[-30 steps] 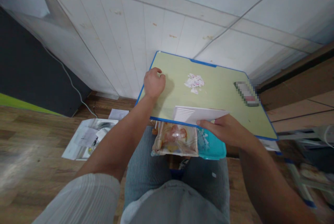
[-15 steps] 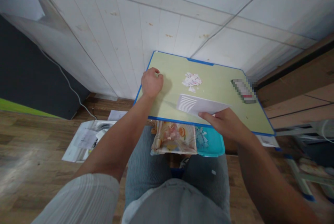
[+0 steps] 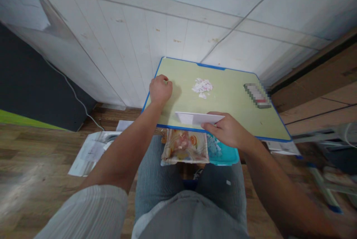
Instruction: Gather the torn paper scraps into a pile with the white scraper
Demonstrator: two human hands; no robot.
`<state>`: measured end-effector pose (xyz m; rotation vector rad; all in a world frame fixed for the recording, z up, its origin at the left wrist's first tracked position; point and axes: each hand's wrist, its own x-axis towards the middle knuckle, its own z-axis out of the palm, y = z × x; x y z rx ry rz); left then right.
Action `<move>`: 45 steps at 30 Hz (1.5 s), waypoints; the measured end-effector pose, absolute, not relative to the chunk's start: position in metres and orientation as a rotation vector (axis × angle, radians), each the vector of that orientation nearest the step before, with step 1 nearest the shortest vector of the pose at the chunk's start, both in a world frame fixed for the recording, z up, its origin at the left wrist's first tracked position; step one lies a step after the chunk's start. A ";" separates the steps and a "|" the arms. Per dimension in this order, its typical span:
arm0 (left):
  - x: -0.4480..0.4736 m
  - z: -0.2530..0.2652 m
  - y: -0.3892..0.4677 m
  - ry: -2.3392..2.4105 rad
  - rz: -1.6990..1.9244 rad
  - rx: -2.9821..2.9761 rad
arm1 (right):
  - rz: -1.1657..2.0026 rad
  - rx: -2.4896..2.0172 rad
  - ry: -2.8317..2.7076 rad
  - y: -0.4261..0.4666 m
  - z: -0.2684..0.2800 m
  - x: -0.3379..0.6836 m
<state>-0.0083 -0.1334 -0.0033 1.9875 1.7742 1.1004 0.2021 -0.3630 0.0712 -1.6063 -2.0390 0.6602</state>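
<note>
In the head view my right hand [image 3: 224,129] grips a thin white card [image 3: 192,117] with stripes at its left end, thumb on the near side. The card is held tilted over the front edge of the pale green tabletop [image 3: 231,109]. A small heap of torn white paper bits [image 3: 202,87] lies beyond it. My left hand [image 3: 161,89] is curled at the table's left side, its palm side hidden, so anything inside does not show.
A phone-like object [image 3: 258,96], blurred out, lies at the table's right. Below the front edge are a fruit-patterned tray [image 3: 185,146] and a turquoise container [image 3: 231,153] with white scraps. White wall panels [image 3: 175,38] stand behind; a cardboard box [image 3: 320,109] is at the right.
My right hand has moved left and a little nearer with the card, which now shows more edge-on. My left hand stays curled at the table's left side. The view has shifted slightly.
</note>
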 end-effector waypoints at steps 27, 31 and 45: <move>0.075 0.001 -0.380 0.198 0.382 2.454 | 0.573 -1.569 -0.615 -0.399 0.004 0.346; 0.099 -0.052 -0.447 0.237 -0.051 2.471 | 0.552 -1.579 -0.607 -0.417 0.001 0.345; 0.116 -0.110 -0.456 0.503 -0.267 2.404 | 0.532 -1.562 -0.591 -0.461 -0.006 0.350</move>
